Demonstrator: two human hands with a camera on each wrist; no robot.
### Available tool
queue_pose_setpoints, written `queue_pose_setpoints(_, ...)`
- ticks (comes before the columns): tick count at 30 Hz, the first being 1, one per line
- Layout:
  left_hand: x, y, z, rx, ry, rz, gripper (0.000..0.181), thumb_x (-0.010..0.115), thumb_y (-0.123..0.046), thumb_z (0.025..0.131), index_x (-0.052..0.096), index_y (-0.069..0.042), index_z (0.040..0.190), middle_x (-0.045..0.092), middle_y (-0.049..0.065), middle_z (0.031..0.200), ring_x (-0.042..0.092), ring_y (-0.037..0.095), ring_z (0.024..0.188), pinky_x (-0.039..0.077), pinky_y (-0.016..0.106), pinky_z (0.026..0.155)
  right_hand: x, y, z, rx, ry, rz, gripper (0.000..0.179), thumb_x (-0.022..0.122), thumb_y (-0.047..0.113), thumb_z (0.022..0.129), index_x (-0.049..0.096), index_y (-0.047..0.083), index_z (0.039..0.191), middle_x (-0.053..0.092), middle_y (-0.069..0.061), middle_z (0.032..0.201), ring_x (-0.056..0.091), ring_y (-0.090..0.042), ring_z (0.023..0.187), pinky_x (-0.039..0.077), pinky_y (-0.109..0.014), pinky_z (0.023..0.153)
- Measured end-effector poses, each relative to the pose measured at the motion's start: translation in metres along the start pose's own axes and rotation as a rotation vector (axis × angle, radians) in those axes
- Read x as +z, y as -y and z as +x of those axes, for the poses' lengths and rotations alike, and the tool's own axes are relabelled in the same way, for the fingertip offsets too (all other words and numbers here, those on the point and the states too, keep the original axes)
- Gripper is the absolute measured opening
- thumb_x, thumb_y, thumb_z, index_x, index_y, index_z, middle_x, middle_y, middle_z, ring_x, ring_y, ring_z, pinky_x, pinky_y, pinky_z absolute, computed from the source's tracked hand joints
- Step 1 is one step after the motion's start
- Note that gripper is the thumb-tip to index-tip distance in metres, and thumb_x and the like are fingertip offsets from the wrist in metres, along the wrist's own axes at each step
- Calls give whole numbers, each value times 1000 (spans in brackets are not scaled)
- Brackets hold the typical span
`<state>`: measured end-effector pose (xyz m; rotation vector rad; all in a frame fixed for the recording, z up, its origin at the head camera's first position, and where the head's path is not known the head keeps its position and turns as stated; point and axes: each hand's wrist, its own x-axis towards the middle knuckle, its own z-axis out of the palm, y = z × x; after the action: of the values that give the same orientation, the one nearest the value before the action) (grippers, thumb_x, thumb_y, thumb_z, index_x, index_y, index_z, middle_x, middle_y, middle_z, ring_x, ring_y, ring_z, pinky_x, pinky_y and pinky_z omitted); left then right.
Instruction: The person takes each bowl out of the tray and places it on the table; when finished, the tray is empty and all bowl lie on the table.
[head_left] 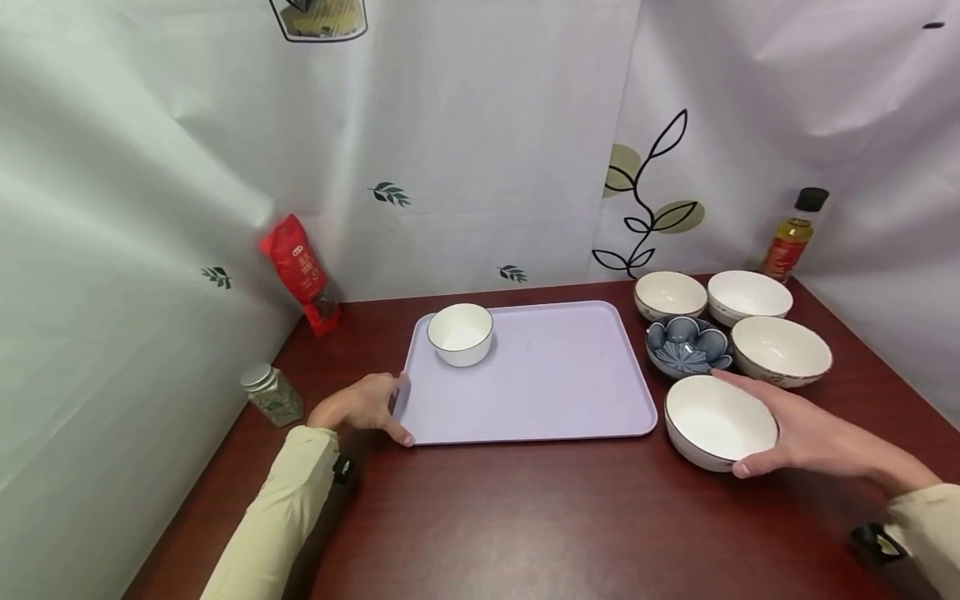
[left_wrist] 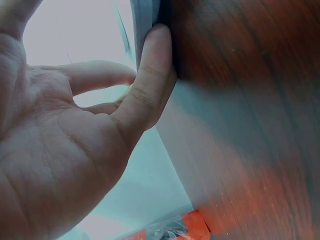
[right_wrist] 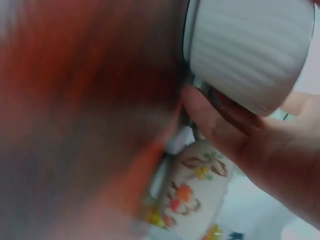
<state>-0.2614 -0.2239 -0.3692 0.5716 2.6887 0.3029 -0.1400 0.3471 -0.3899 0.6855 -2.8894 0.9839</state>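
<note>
My left hand [head_left: 369, 402] holds the left edge of a lilac tray [head_left: 540, 400], its thumb at the near corner. In the left wrist view, bent fingers [left_wrist: 145, 85] meet the tray's edge [left_wrist: 142, 22]. On the tray's far left stands a small white bowl [head_left: 461, 335] with a dark rim. Beyond the tray's right side, my right hand [head_left: 813, 429] grips another white bowl [head_left: 720, 425], thumb in front and fingers at the back. Its ribbed outer wall [right_wrist: 250, 50] fills the top of the right wrist view. Right behind it sits a blue-grey petal-shaped bowl [head_left: 687, 346].
Two white bowls [head_left: 670, 296] [head_left: 750, 297] stand at the back right, with a wider one [head_left: 782, 352] before them. An oil bottle [head_left: 793, 237] is in the corner. At left are a red packet [head_left: 302, 271] and a glass jar [head_left: 273, 395]. White sheeting [head_left: 480, 150] borders the table [head_left: 525, 517].
</note>
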Motion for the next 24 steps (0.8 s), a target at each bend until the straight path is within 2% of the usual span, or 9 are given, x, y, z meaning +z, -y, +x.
queue_pose_setpoints(3,0,-1,0,9,0,0,91,94,-40,64,55,5,133,63,12,101,57,22,93,50,37,83,-16,2,2,-47,142,-57,116,90,26,69,21,0,158,40,-20,152,27,25,124,25,1,94)
queue_pose_setpoints(5,0,-2,0,8,3,-2,91,94,-40,65,54,5,133,63,13,102,57,23,94,50,38,84,-35,12,10,-37,261,-132,116,87,34,75,16,-1,159,45,-19,148,37,20,123,32,-4,93)
queue_pose_setpoints(7,0,-2,0,-10,13,-7,97,93,-40,65,51,6,138,62,14,106,56,23,98,51,40,87,-54,30,22,-9,322,-261,112,84,46,77,22,1,158,50,-14,147,49,11,119,41,-11,90)
queue_pose_setpoints(10,0,-3,-1,-37,28,-14,101,93,-40,65,47,6,141,61,17,112,56,26,104,51,44,94,-75,64,46,26,343,-420,105,77,61,76,35,7,154,61,-5,136,61,-2,100,50,-22,80)
queue_pose_setpoints(12,-1,-3,-2,-49,34,-18,104,93,-40,65,44,7,145,60,18,118,56,27,109,50,46,98,-82,85,62,6,318,-469,99,75,66,76,42,12,152,62,0,136,64,-5,101,51,-25,81)
queue_pose_setpoints(15,-2,-3,-2,-55,38,-16,107,93,-40,66,42,6,147,59,20,123,56,29,113,49,48,102,-83,111,87,-69,318,-422,87,74,61,81,47,15,149,67,6,125,65,-4,98,53,-26,80)
queue_pose_setpoints(18,-2,-3,-2,-68,41,-19,107,92,-41,66,41,5,148,58,20,125,55,29,115,48,49,103,-73,132,114,-154,301,-369,76,75,55,84,53,14,144,68,10,114,66,-5,97,54,-28,81)
queue_pose_setpoints(20,-2,-4,-2,-62,46,-9,106,92,-42,67,42,5,147,58,20,124,55,29,113,49,48,103,-62,141,132,-180,303,-329,69,75,50,86,55,13,141,70,6,109,67,-8,96,55,-30,82)
queue_pose_setpoints(24,-3,-5,-2,-52,53,24,105,92,-43,66,43,5,145,58,20,124,55,28,112,48,47,103,-34,150,169,-184,305,-240,61,74,40,90,56,10,140,71,-9,118,71,-20,101,57,-39,88)
